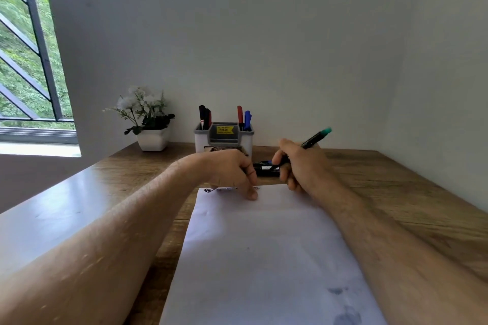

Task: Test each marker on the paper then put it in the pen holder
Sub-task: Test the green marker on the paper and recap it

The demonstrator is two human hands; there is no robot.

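- Marker (pixel 314 138) with a green end: black barrel, gripped in the right hand (pixel 298 163), its green end angled up and to the right above the tabletop (pixel 396 192), near the far edge of the paper (pixel 264 245).
- Right hand's fingers are curled round the marker's lower part.
- Left hand (pixel 232 171) rests at the paper's far edge with fingers bent, fingertips touching the sheet; whether it pinches anything, I cannot tell.
- Loose markers (pixel 265 168), dark, lie on the tabletop between the two hands.
- Pen holder (pixel 224 137) stands near the tabletop's far edge, holding red, black and blue markers.
- Potted white flowers (pixel 148 119) stand to the holder's left.
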